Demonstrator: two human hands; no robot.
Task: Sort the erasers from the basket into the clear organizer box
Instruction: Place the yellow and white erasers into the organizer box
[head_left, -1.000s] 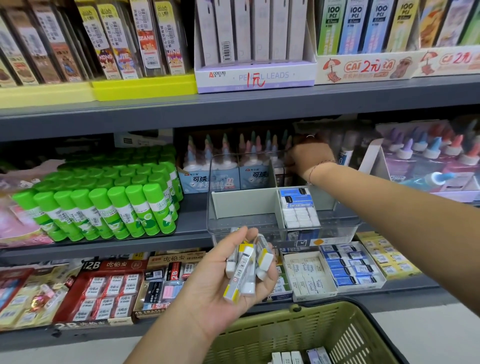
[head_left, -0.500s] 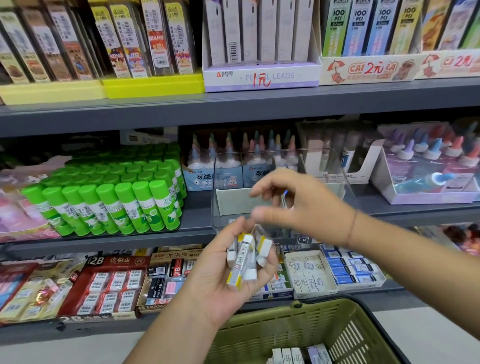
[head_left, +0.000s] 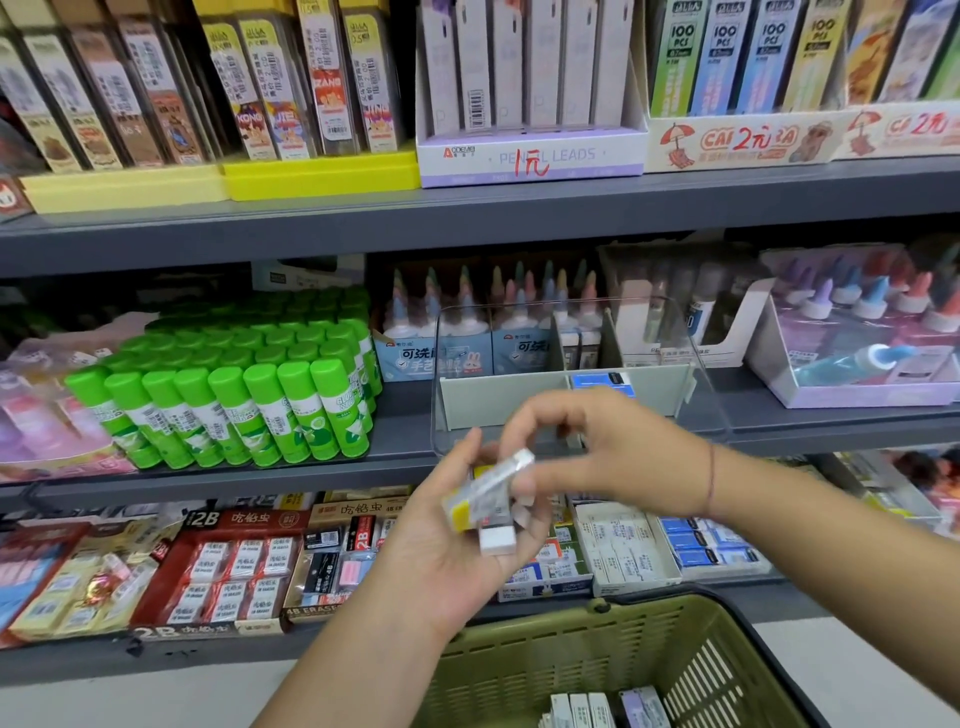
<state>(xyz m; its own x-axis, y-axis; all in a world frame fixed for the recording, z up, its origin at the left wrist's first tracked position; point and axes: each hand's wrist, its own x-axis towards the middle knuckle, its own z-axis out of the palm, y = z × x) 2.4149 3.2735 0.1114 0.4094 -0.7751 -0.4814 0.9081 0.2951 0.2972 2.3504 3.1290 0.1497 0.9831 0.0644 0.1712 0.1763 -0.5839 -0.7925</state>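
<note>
My left hand (head_left: 447, 551) holds a small bunch of yellow-and-white wrapped erasers (head_left: 485, 501) in its palm, in front of the middle shelf. My right hand (head_left: 618, 457) reaches over from the right, and its fingers pinch the top end of one eraser in that bunch. Behind both hands, the clear organizer box (head_left: 696, 358) stands on the middle shelf with grey dividers inside. A blue-wrapped eraser stack (head_left: 602, 382) shows in its middle compartment. The green basket (head_left: 691, 670) is at the bottom, with several more erasers (head_left: 602, 709) lying in it.
Green glue sticks (head_left: 244, 395) fill the shelf left of the organizer, glue bottles (head_left: 467, 332) stand behind it, and a display tray (head_left: 857, 353) sits to its right. Eraser boxes (head_left: 234, 566) line the lower shelf. Pencil lead packs (head_left: 530, 93) stand above.
My right hand drew back from the rear of the organizer, came down to the left hand and took hold of an eraser there. The left hand stayed in place with its bunch.
</note>
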